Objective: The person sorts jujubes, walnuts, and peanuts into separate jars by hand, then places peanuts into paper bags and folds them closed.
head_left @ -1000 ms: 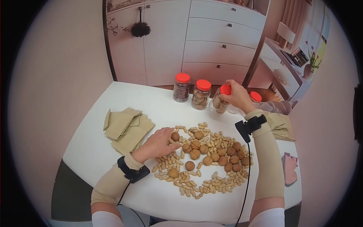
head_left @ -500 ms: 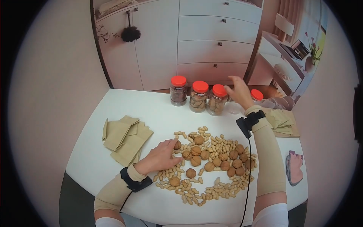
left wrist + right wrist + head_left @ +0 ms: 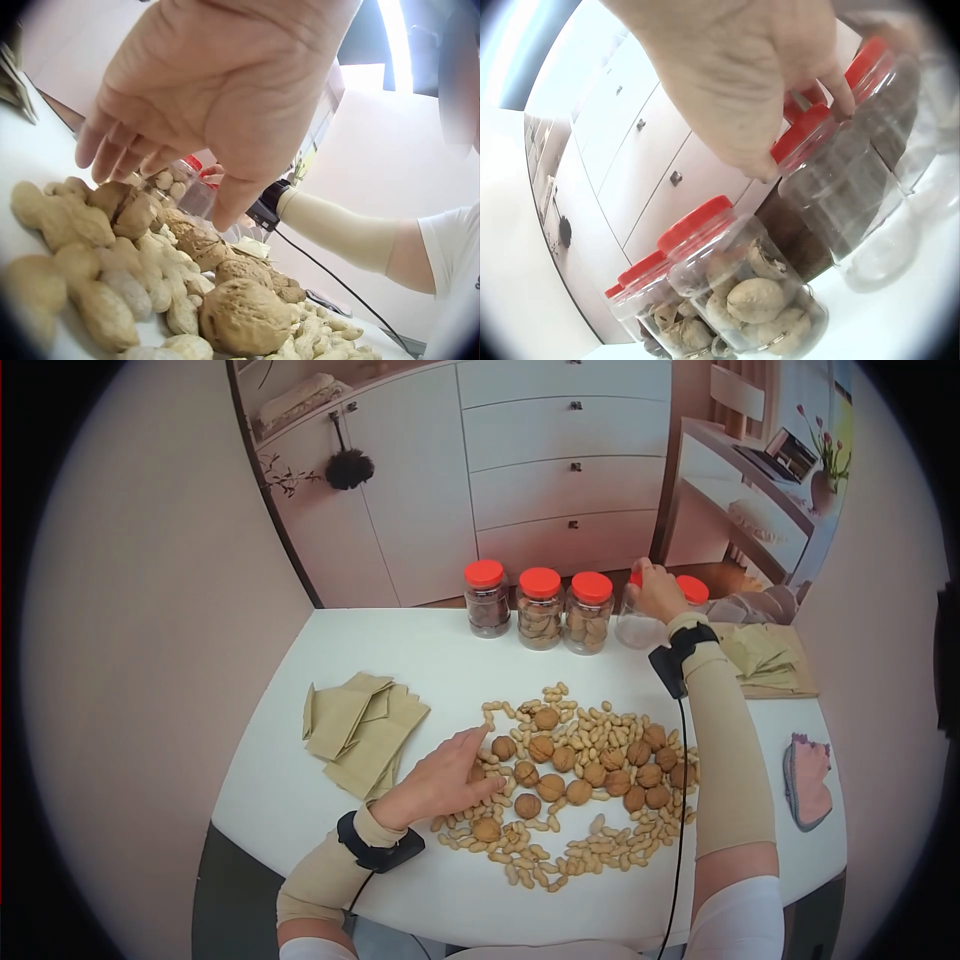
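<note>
My right hand [image 3: 660,593] is at the back of the table, its fingers and thumb around the red lid [image 3: 802,135] of a clear jar [image 3: 836,199] with no nuts inside. To its left stand three red-lidded jars; the nearest jar [image 3: 588,625] holds walnuts, clearest in the right wrist view. My left hand [image 3: 440,780] reaches over the left side of the nut pile with fingers extended. Under and beside it lie peanuts [image 3: 105,307] and walnuts [image 3: 244,315]. One walnut [image 3: 478,771] is partly hidden by the left fingers.
Folded brown paper bags [image 3: 365,725] lie on the left of the white table [image 3: 300,660]. At the right are another red-lidded jar [image 3: 692,589], a wooden tray [image 3: 800,685] with greenish paper pieces and a pink-and-grey pouch [image 3: 808,780]. A cable hangs from my right wrist.
My right hand has let go of the walnut jar, which now stands upright, and moved right onto the lid of the jar without nuts. My left hand stays by the pile. The head view has shifted.
</note>
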A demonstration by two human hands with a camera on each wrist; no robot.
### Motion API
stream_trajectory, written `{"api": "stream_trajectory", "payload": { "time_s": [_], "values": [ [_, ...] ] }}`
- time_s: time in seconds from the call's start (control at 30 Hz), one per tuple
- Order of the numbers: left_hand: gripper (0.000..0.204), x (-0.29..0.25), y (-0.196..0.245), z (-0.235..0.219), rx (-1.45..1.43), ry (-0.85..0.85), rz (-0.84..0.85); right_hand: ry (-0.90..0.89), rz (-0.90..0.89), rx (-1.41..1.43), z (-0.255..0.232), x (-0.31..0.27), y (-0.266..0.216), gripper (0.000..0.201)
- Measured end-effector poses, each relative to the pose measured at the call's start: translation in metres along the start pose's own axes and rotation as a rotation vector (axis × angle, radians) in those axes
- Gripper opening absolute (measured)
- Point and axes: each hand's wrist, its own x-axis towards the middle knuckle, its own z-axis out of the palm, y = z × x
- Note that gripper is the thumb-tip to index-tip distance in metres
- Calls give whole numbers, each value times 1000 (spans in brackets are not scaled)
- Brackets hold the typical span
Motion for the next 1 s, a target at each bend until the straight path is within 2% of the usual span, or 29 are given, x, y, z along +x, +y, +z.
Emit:
{"api": "stream_trajectory", "payload": {
  "time_s": [0.17,0.27,0.3,0.37,0.4,0.43,0.5,0.53,0.57,0.6,0.63,0.67,0.7,0.73,0.77,0.8,0.83,0.9,0.93,0.97,1.0],
  "values": [
    [79,-10,13,-8,-42,36,12,-2,17,-61,-10,-11,-9,51],
    [78,-12,13,-6,-44,149,46,-6,-26,-84,-20,-22,-15,55],
    [78,-13,14,-6,-45,138,46,-12,-18,-83,-24,-27,-17,55],
    [78,-13,21,-8,-30,231,83,52,-102,-60,-31,-37,-14,54],
    [78,-14,29,-9,-115,235,44,90,-141,-88,-34,-41,-11,57],
    [78,-15,34,-9,-120,214,49,79,-122,-92,-44,-51,-15,57],
    [79,-14,41,-7,-202,289,105,164,-198,-56,-71,-72,-30,49],
    [82,-12,44,-5,-273,298,122,160,-179,-62,-80,-82,-35,49],
    [82,-9,47,-3,-277,283,130,189,-267,69,-87,-93,-40,52],
    [85,-7,51,-2,-191,316,222,219,-357,202,-94,-105,-48,55],
    [88,-6,55,-2,-104,350,312,157,-374,276,-103,-120,-59,54],
    [101,-6,63,-1,-115,349,303,95,-392,352,-110,-136,-72,53],
    [101,-6,71,1,-115,343,306,28,-441,460,-113,-153,-84,54],
    [107,-6,79,3,-129,367,319,41,-519,535,-109,-169,-93,56],
    [113,-5,85,6,-142,391,330,-86,-542,610,-124,-191,-107,56],
    [114,-3,88,11,-207,414,298,5,-642,596,-111,-206,-111,57],
    [114,-6,91,13,-204,410,295,5,-639,602,-113,-218,-114,57],
    [106,-14,97,15,-357,320,220,-206,-616,459,-128,-234,-120,54],
    [101,-18,96,16,-374,306,265,-295,-603,465,-133,-237,-118,55],
    [101,-21,96,14,-368,308,263,-292,-607,469,-133,-241,-115,55],
    [101,-25,95,13,-347,233,297,-324,-636,514,-132,-246,-113,55]
  ]
}}
